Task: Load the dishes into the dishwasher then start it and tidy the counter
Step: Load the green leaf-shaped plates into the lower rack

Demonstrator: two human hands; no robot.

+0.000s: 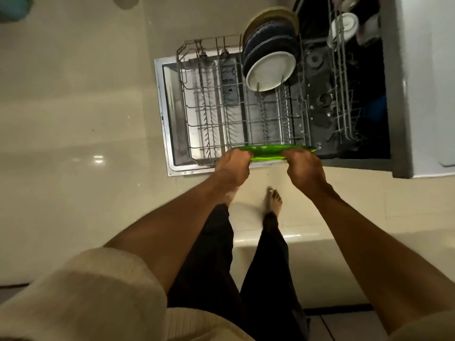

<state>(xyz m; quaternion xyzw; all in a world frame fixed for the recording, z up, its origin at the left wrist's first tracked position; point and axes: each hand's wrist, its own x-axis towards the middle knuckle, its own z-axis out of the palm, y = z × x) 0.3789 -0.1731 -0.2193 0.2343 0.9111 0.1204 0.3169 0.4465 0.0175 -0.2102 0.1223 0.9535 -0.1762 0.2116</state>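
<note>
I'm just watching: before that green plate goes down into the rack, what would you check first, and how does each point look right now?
1. Both hands hold the green plate: ok. The left hand and right hand each have a grip on its near edge.
2. Lower rack pulled out over the open door: ok.
3. Free slots in the rack: ok. The near rows of tines stand bare.
4. Loaded plates out of the way: ok. The white plate and the dark ones behind it stand at the far end.
5. Plate tilted to fit between tines: not ok; it lies nearly flat.
6. Plate clean of scraps: cannot tell.
</note>
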